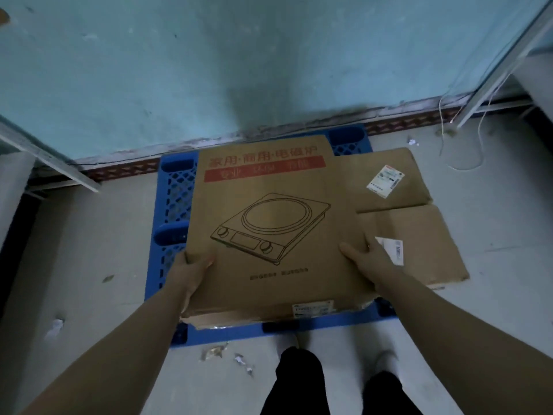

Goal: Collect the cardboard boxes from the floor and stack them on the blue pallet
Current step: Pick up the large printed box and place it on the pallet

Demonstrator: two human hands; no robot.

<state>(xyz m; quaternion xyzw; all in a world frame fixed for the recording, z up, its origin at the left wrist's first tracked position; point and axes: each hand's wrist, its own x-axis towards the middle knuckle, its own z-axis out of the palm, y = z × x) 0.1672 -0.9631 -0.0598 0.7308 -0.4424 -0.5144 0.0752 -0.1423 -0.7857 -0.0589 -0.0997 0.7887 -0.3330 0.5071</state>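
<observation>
Holds a flattened brown cardboard box printed with a cooker drawing and a red banner (269, 223) flat over the blue plastic lattice pallet (176, 187), itself pushed against the foot of the teal wall (209, 70). Covers most of the pallet, with the torn near edge about level with the pallet's front rail; resting or just above it, cannot tell. Gripped at the near left edge by the left hand (194, 268), thumb on the printed face, fingers tucked beneath. Met at the right edge by the right hand (363, 259), thumb spread onto the face and fingers lying along the edge; hooked under or merely pressing, cannot tell.

Overlaps a second flattened plain brown cardboard box with white shipping labels (413, 229), lying partly on the pallet and hanging out over the grey floor (89, 250) to the right. By the look of it, one laid and one about to be let go. Probably left to do: release, then perhaps drawing the lower sheet inward. No other boxes in view on the floor; beyond the frame, cannot tell.

Around:
- left metal frame rail (51, 157) and right metal frame rail (502, 61) flanking the wall
- thin white cable (460, 157) looped on the floor at right
- paper scraps (212, 351) just before the pallet
- dark trouser legs (299, 381) close to its front

Nothing in the way of the drop.
</observation>
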